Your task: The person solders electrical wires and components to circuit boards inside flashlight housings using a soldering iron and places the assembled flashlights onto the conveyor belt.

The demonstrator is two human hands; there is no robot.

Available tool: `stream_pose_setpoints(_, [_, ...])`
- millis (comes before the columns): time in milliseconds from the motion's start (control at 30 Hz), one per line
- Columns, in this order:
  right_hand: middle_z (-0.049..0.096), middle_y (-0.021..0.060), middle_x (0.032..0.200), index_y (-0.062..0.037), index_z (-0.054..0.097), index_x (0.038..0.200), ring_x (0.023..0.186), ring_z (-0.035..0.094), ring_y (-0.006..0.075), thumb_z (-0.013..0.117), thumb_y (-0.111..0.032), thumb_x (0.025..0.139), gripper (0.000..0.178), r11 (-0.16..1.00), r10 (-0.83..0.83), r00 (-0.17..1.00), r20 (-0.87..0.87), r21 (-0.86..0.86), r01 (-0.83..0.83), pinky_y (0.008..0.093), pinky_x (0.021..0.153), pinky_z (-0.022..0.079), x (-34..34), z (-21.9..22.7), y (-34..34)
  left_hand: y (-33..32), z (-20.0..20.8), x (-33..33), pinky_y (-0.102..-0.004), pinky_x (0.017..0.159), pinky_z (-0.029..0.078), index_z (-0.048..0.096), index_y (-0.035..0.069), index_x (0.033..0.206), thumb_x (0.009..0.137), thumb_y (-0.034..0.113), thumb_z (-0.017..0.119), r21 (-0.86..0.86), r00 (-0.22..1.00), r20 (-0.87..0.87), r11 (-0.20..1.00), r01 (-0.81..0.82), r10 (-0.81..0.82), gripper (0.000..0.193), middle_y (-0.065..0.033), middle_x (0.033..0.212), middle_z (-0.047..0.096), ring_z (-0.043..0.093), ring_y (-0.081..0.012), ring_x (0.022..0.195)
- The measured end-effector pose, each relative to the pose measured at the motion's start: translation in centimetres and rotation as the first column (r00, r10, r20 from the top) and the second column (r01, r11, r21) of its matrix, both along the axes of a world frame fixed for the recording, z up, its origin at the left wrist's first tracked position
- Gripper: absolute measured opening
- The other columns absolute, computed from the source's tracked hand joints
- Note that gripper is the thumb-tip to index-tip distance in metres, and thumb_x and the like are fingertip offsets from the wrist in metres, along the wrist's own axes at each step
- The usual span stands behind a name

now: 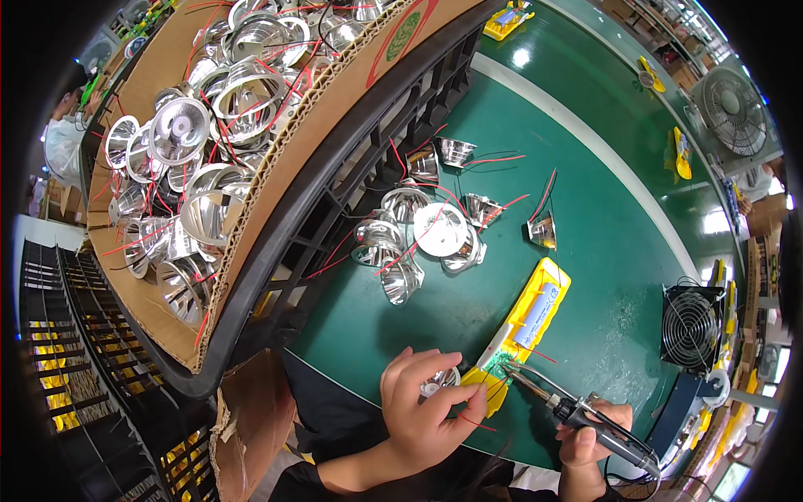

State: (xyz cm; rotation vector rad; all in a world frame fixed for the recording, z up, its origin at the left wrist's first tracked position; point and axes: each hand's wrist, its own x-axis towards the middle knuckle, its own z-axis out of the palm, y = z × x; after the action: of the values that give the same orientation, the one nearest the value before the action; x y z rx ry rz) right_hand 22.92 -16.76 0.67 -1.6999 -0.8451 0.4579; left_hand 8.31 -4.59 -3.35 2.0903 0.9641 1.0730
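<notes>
From where I stand, the glossy, smooth green table (619,226) could let the ridged yellow plastic casing (550,276) skid if nudged. The right hand (585,433) is wrapped round a slim, black-handled soldering iron (616,443); a slip might burn the left hand (427,402), half curled, thumb and forefinger seemingly pinching a wire. Beside that hand sits a mirror-bright flared cup (442,381). Within the casing, stray heat could scorch the lilac cylindrical cell (538,316) or the small green circuit board (499,362); a tug might snap the thin red wire (480,425).
</notes>
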Motion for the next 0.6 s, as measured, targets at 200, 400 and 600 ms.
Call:
stream_pose_setpoints(200, [0.047,0.0024,0.046,-0.0017,0.035,0.08,0.032,0.045,0.007,0.056,-0.042,0.078,0.046,0.993,0.0,0.98,0.201,0.115,-0.024,0.0175,0.035,0.039,-0.2,-1.2,-0.2,-0.1,0.0,0.0,-0.0421,0.078,0.041,0.06,0.01,0.065,0.054,0.007,0.072,0.002,1.0,-0.011,1.0,-0.001,0.001,0.017,-0.0074,0.092,0.053,0.051,-0.0242,0.081])
stream_pose_setpoints(400, [0.046,0.0029,0.048,-0.0026,0.035,0.081,0.033,0.045,0.0072,0.058,-0.042,0.076,0.046,0.988,0.001,0.987,0.158,0.153,-0.026,0.0188,0.032,0.039,-0.3,-1.1,-0.3,-0.1,0.0,-0.1,-0.0431,0.079,0.04,0.06,0.01,0.067,0.054,0.006,0.072,0.001,1.0,-0.009,1.0,-0.005,0.005,0.018,-0.0074,0.092,0.053,0.052,-0.0243,0.081])
stream_pose_setpoints(600, [0.054,0.004,0.047,-0.0019,0.051,0.05,0.04,0.052,0.0143,0.063,-0.045,0.07,0.049,0.997,-0.061,0.998,-0.029,0.055,0.063,0.0234,0.041,0.041,0.0,-0.1,-1.0,0.0,0.5,-0.2,-0.0431,0.08,0.04,0.061,0.01,0.073,0.055,0.009,0.072,-0.054,0.999,-0.021,0.998,0.029,-0.03,0.021,-0.0073,0.095,0.052,0.05,-0.0258,0.087])
